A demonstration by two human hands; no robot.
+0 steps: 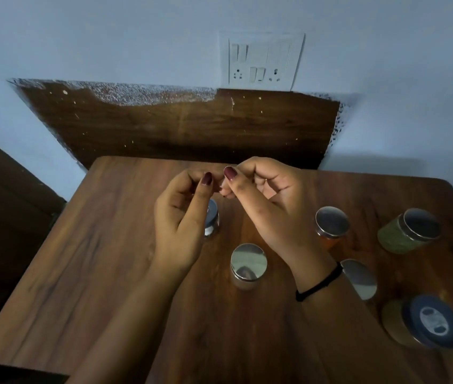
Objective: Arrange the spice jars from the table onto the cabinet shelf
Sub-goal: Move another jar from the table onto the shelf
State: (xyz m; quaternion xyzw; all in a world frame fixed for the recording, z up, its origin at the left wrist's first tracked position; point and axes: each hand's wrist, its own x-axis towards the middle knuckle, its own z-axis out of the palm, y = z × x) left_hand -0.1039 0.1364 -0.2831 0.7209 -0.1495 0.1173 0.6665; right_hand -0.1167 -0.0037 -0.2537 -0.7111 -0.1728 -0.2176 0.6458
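The table (pixel 81 259) has a brown wood-grain top, smooth with a dull sheen. The dark wood panel (pixel 181 126) behind it is flecked with white paint along its upper edge. The centre jar (pixel 248 262) has a mirror-bright metal lid. The green-filled jar (pixel 408 231) at the right edge has a duller metal lid over clear walls. The lower-right jar (pixel 433 321) has a matt dark-blue lid, seemingly plastic. The switch plate (pixel 261 60) is white plastic, the wall (pixel 109 37) matt paint.

No readable text or number shows on the spice jars (pixel 248 266).
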